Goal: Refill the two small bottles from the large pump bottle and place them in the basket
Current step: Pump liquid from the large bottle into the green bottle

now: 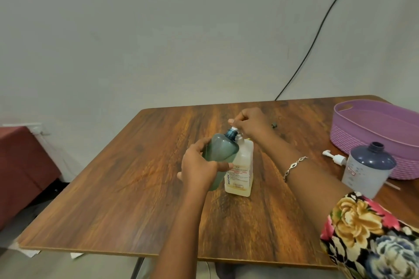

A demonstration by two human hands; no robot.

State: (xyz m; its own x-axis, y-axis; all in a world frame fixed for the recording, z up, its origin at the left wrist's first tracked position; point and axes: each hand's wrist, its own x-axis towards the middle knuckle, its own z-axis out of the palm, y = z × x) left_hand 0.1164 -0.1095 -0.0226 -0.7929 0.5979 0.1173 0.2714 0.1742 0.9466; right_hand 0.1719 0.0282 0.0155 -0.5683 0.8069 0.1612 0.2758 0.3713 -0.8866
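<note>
Near the middle of the tabletop point(136, 188) the large pump bottle point(242, 165) is stood upright. A teal small bottle point(218, 149) is held tilted at its nine o'clock side, neck touching the white spout, with the grip of the left hand point(199, 165) wrapped round its body. The pump head is covered by the right hand point(251, 123), whose grip is curled over it. At three o'clock the second small bottle point(367, 170) is stood uncapped, just beside the purple basket point(362, 133); a loose pump cap point(335, 158) is laid between them.
</note>
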